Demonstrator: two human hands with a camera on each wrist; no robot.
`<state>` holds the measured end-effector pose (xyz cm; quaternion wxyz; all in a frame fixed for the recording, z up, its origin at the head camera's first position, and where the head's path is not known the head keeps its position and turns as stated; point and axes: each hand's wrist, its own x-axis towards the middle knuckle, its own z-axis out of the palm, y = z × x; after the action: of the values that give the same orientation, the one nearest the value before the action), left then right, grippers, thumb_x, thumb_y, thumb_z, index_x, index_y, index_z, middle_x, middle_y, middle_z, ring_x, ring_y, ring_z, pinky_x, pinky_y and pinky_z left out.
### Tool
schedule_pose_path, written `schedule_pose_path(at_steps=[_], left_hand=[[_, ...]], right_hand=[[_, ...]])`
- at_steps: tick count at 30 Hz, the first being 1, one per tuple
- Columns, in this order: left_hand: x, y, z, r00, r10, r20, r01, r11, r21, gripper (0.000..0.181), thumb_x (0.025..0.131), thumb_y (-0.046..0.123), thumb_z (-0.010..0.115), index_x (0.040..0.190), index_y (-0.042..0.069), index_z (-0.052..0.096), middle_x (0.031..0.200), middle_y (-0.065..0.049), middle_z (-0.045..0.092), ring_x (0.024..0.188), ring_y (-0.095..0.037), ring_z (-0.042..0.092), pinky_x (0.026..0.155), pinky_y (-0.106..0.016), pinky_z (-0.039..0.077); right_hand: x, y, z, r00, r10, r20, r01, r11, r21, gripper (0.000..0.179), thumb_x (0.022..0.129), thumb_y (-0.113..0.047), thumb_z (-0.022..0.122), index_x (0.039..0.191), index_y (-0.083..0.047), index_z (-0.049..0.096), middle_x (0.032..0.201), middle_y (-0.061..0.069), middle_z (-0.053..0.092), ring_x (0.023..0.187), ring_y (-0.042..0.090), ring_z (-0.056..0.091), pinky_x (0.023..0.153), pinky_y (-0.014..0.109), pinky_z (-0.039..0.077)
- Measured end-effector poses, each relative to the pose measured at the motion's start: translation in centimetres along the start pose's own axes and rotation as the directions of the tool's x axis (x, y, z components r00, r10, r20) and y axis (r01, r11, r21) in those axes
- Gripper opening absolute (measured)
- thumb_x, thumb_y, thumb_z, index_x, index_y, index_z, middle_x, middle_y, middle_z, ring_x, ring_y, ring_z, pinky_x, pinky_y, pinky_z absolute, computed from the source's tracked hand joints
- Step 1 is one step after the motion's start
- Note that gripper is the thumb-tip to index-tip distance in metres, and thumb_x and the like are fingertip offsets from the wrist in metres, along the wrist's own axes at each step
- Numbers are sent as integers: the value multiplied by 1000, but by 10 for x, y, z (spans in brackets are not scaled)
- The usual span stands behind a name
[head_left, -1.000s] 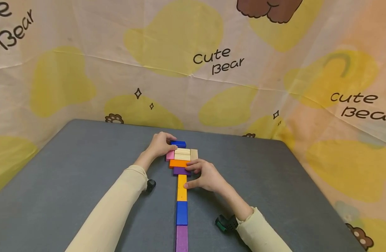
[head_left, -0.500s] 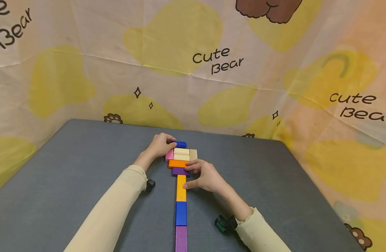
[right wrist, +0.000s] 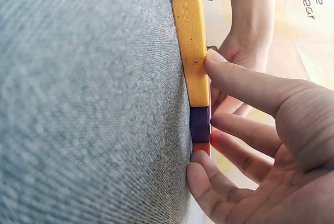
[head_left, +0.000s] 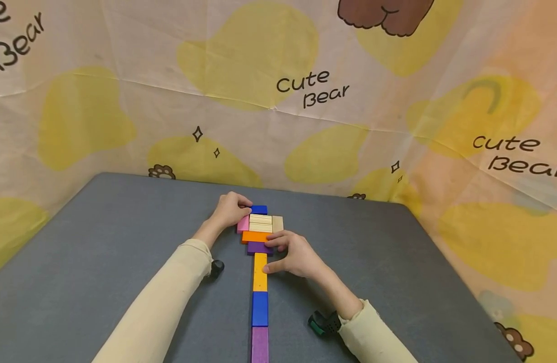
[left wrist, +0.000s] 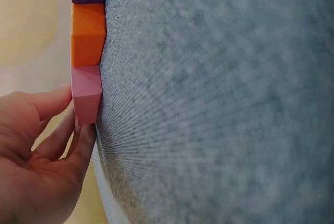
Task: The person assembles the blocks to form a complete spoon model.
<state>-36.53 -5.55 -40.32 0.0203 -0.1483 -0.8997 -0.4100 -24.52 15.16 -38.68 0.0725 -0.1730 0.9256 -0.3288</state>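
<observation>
At the far end of a line of wooden blocks, my left hand (head_left: 230, 209) has thumb and fingertips at the left end of a blue block (head_left: 259, 209), which they partly cover. Just nearer, plain wood blocks (head_left: 260, 223) lie between a pink block (head_left: 243, 224) and a pale wood block (head_left: 277, 224). My right hand (head_left: 296, 254) is spread along the right side. Its thumb touches the yellow block (head_left: 260, 272), while its fingertips rest by the purple block (head_left: 257, 247) and orange block (head_left: 255, 236). In the left wrist view, the left thumb lies against the pink block (left wrist: 86, 93).
Another blue block (head_left: 260, 308) and a light purple block (head_left: 260, 345) continue the line toward me on the grey table (head_left: 124, 252). A printed cloth (head_left: 242, 60) hangs behind the table. Dark wrist devices sit under both sleeves.
The far blue block has shifted slightly right relative to the wood blocks, and the left fingers now cover only its left end. My right hand stays in place; the view drifts slightly.
</observation>
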Motion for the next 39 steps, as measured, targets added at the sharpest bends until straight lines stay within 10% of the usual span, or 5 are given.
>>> schedule_pose_path(at_steps=[39], left_hand=[[-5, 9, -4, 999, 9, 47, -8, 1000, -16, 27, 95, 13, 66, 119, 4, 72, 116, -12, 68, 107, -29, 60, 95, -44, 47]], right_hand=[[1, -1, 1, 1000, 3, 5, -3, 1000, 3, 55, 73, -33, 89, 122, -15, 72, 128, -2, 58, 104, 22, 56, 87, 35, 49]])
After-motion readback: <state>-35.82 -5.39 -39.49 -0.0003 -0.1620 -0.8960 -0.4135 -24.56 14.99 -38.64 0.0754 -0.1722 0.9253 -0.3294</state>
